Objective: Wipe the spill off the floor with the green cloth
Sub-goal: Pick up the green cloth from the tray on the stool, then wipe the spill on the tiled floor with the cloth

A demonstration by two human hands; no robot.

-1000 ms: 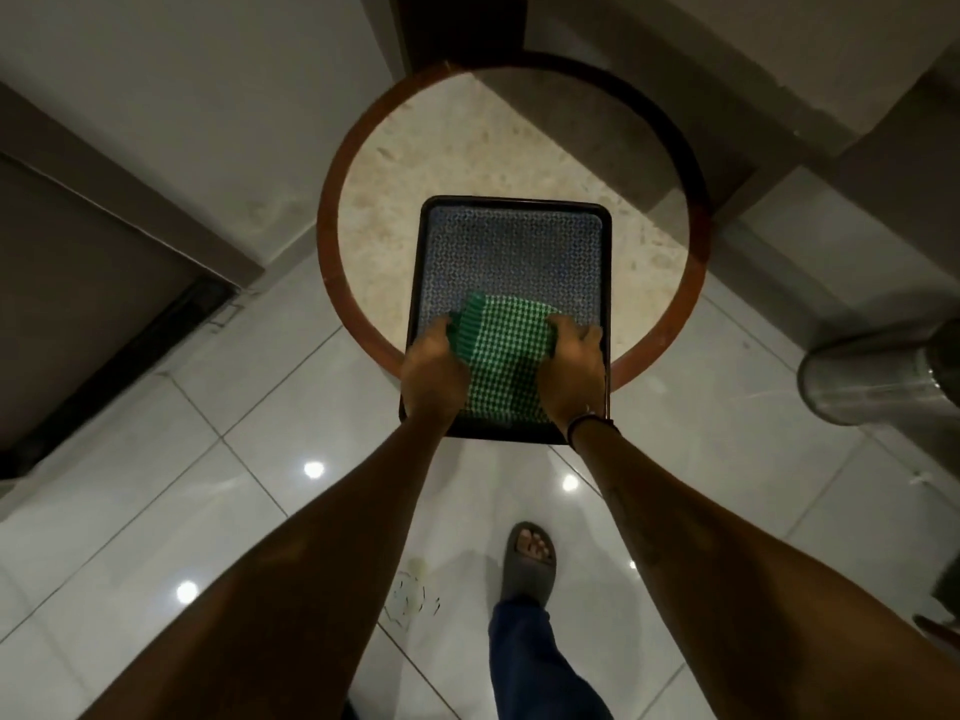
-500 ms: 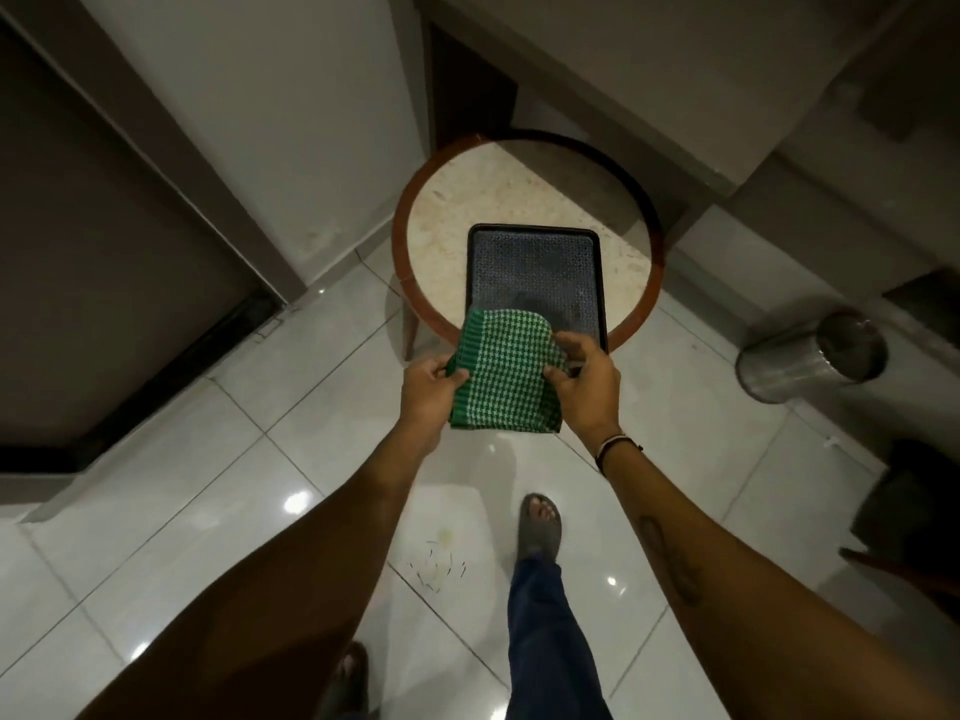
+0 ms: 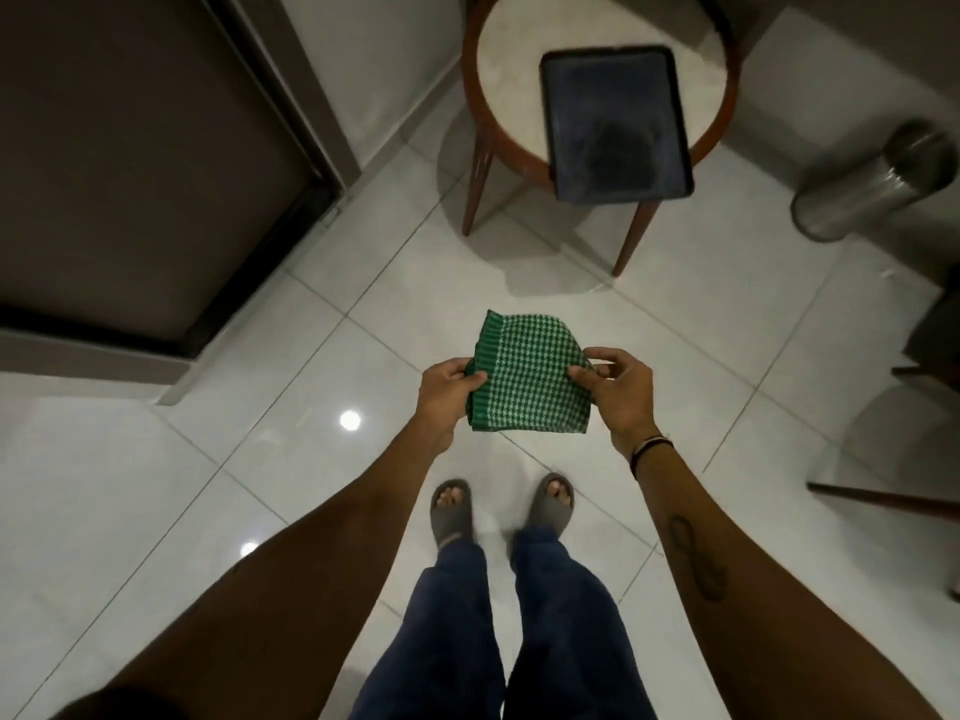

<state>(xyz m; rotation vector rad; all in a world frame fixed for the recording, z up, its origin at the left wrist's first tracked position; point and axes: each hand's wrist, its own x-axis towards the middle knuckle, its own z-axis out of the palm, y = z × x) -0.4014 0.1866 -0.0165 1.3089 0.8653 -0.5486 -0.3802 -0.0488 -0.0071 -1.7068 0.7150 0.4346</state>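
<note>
Cloth: the green cloth is folded and held in the air in front of you, above the floor, well short of the round surface and its dark tray.
Left hand: your left hand pinches the cloth's left edge, thumb on top, fingers curled under.
Right hand: your right hand pinches the right edge between thumb and fingertips, the other fingers loosely raised.
Spill: no spill shows in this view; the tiles around your sandals look glossy and bare, so find it before you bend.
Step in hand: carrying the cloth to the spill, as I judge it.
Doing it well: keep the cloth folded so you get a thick pad, shift it into one palm, crouch, press flat and wipe inward toward the centre.
Watch for: slick wet tiles under your sandals; plant your feet beside the wet patch, not on it.
</note>
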